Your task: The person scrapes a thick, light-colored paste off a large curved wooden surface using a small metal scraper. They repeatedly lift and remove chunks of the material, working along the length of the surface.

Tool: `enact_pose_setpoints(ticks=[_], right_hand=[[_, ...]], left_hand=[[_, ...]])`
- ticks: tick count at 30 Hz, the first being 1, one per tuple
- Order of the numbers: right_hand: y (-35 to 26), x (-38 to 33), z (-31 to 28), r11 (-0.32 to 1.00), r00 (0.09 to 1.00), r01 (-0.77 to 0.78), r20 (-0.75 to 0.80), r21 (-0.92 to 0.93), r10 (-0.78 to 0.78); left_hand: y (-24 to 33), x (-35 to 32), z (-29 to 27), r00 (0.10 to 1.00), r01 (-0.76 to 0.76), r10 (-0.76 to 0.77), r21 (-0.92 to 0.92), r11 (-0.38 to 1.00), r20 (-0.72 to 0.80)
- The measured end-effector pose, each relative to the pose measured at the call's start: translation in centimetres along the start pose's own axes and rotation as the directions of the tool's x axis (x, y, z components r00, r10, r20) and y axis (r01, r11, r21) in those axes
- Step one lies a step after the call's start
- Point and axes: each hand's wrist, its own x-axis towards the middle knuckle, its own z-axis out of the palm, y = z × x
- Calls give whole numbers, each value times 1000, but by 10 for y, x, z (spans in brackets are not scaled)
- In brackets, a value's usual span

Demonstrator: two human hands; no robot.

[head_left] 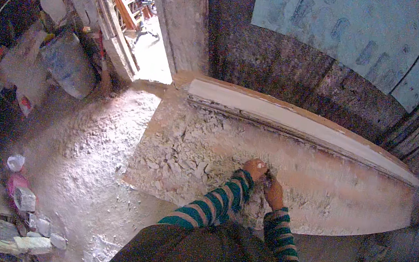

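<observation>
At the far left, whitish irregular blocks are lying in a pile, and a crumpled pink plastic bag is lying behind them. Further back, a dull blue, cylindrical barrel is standing near a bright open doorway. Next, the dusty, pinkish-brown board-like surface is extending toward the right, and on its left half many pale, flaky, broken lumps are lying scattered. In a striped teal-and-grey sleeve, the left hand is reaching over these lumps, with its fingers bent; how far it is open, I cannot tell. Just beside it, a small, dark greyish piece is showing between the two hands. The right hand is appearing curled next to this piece, but whether it is gripping it, I cannot tell. Behind them, a long whitish strip is running along the rear edge.
</observation>
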Motion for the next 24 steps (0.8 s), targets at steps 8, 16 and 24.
enact_pose_setpoints(ticks=[8,16,24], right_hand=[[-119,34,92,872,880,357,191,335,-434],[-219,60,197,754,751,425,270,500,-603],[-197,14,70,823,830,239,332,515,-449]], left_hand=[[-73,-43,-173,975,172,-121,293,940,-184],[-64,-101,-326,810,431,-372,29,902,-453],[17,-99,-311,908,149,-249,-296,943,-336]])
